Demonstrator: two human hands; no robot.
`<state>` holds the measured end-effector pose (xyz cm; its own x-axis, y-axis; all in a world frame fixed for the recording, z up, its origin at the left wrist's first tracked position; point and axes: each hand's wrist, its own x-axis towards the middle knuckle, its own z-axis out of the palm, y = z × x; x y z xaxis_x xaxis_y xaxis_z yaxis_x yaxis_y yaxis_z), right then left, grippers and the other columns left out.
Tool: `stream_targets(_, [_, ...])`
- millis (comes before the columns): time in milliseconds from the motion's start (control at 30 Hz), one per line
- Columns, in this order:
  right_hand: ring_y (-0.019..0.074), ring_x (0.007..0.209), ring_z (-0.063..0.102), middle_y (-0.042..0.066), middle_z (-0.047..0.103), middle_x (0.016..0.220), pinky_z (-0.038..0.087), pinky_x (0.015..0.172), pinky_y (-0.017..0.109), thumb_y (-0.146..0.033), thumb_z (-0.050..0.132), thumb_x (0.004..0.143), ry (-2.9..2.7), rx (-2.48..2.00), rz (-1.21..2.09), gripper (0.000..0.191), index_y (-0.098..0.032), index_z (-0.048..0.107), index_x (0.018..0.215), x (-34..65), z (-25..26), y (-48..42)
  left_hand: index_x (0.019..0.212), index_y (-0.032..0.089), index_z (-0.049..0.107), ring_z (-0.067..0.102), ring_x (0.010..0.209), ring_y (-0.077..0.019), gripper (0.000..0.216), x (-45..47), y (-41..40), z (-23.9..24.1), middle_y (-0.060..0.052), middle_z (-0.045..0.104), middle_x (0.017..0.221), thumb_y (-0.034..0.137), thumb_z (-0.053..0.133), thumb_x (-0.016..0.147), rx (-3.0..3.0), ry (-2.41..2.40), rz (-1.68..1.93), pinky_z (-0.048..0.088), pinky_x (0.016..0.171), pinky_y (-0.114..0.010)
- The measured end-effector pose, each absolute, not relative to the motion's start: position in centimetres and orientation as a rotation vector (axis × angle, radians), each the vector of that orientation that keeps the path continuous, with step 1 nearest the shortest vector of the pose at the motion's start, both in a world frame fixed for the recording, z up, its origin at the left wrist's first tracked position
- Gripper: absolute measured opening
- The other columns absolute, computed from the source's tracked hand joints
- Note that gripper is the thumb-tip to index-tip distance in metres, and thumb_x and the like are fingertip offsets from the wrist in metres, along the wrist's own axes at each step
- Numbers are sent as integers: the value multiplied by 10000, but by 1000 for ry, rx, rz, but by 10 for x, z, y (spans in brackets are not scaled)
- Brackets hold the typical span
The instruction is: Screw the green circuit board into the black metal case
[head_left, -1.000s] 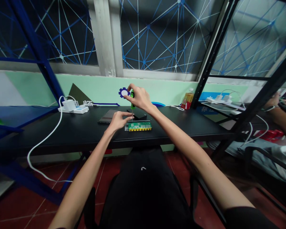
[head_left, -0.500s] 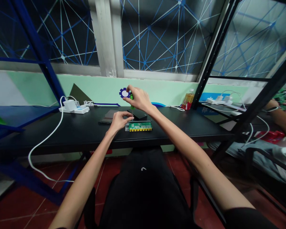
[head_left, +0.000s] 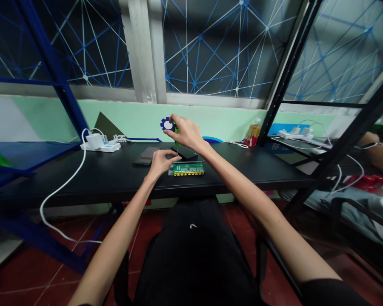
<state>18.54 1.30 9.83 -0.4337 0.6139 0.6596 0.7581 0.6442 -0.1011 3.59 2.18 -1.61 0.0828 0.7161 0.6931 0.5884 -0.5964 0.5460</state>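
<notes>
A black tabletop (head_left: 242, 163) stretches beneath the fingers, with a pale green wall (head_left: 223, 121) and patterned windows (head_left: 217, 51) beyond them. The right hand (head_left: 188, 132) grips an upright green screwdriver (head_left: 177, 143); the left hand (head_left: 160, 162) narrows its fingers at the shaft, contact unclear. The circuit board (head_left: 189, 168) lies just below those fingertips, extending rightward.

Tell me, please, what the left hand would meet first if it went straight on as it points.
Likely the green screwdriver, its shaft beside the left hand; depth leaves contact unclear.

desktop (head_left: 242, 163): smooth, satin | screwdriver handle (head_left: 177, 143): plastic | power strip (head_left: 107, 146): plastic | bottle (head_left: 254, 131): clear plastic | clothing (head_left: 193, 255): matt cloth
</notes>
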Motion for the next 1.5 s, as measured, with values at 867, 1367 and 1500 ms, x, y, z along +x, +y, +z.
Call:
stream_targets(867, [249, 874, 575, 104, 684, 1038, 402, 707, 361, -339, 541, 911, -2214, -986, -170, 318, -200, 516, 1195, 184, 103, 15, 837, 213, 826, 751, 873, -267, 190, 34, 24, -19, -61, 796, 912, 370, 742, 770, 2099, 1232, 1572, 564, 854, -355])
stream_targets(1367, [241, 866, 586, 99, 686, 1040, 403, 707, 349, -343, 532, 914, -2218, -1008, -187, 279, -208, 527, 1158, 181, 101, 17, 828, 202, 825, 755, 864, -273, 172, 33, 24, -18, -72, 795, 903, 342, 743, 771, 2120, 1260, 1566, 559, 836, -359])
stream_targets(1500, [240, 873, 589, 94, 688, 1029, 401, 712, 345, -343, 527, 920, -2223, -999, -190, 258, -211, 527, 1142, 182, 100, 17, 826, 215, 823, 754, 873, -280, 164, 33, 23, -18, -60, 795, 910, 347, 747, 766, 2110, 1261, 1562, 563, 837, -371])
